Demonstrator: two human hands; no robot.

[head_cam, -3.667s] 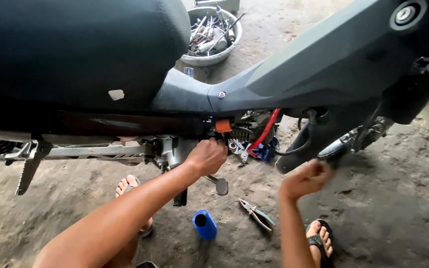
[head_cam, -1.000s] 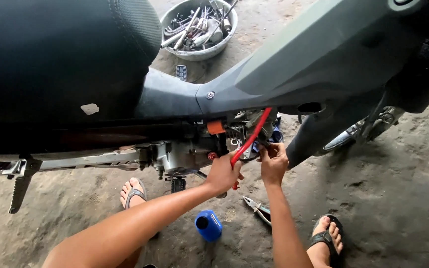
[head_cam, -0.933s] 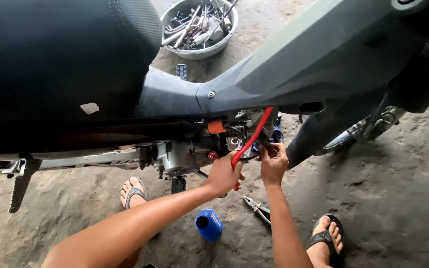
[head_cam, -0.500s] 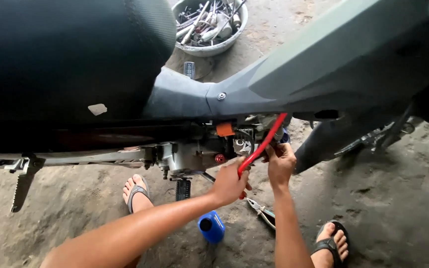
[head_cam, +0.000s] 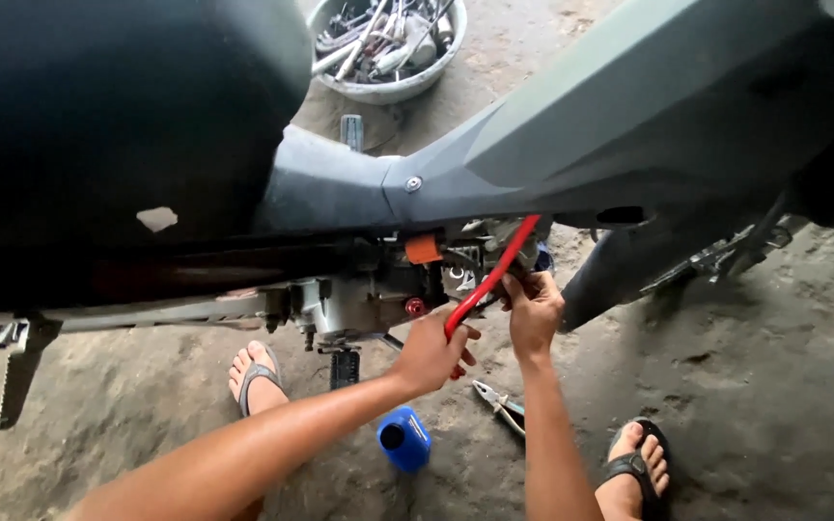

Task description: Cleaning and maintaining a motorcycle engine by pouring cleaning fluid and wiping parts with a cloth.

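Left hand (head_cam: 429,349) closed around the lower end of a red hose (head_cam: 487,280), fingers wrapped, thumb side toward the engine. Right hand (head_cam: 533,311) just beside it, fingertips pinched on something small at the engine (head_cam: 369,294) close to the hose; exactly what is pinched, hidden by the fingers. Red hose running up and to the right from the left fist, slanting under the grey body panel (head_cam: 629,125) and vanishing behind its lower edge.

Just left of the hose, an orange cap (head_cam: 424,248) on the engine, and below it a small red round part (head_cam: 415,307). Above everything, the black seat (head_cam: 118,125) and grey panel of a motorbike, blocking most of the engine from sight and leaving only a narrow gap for both hands. Footpeg bracket (head_cam: 23,362) hanging at far left under the frame.

On the dirt floor (head_cam: 774,386) below the hands: a blue bottle (head_cam: 404,439) lying open-mouthed just under the left wrist, pliers (head_cam: 499,405) beside the right forearm. Feet in black sandals either side, left foot (head_cam: 255,374) near the engine's underside, right foot (head_cam: 637,471) well apart at lower right. Beyond the bike, a grey basin (head_cam: 388,43) full of metal tools, partly cut off by the seat's edge.
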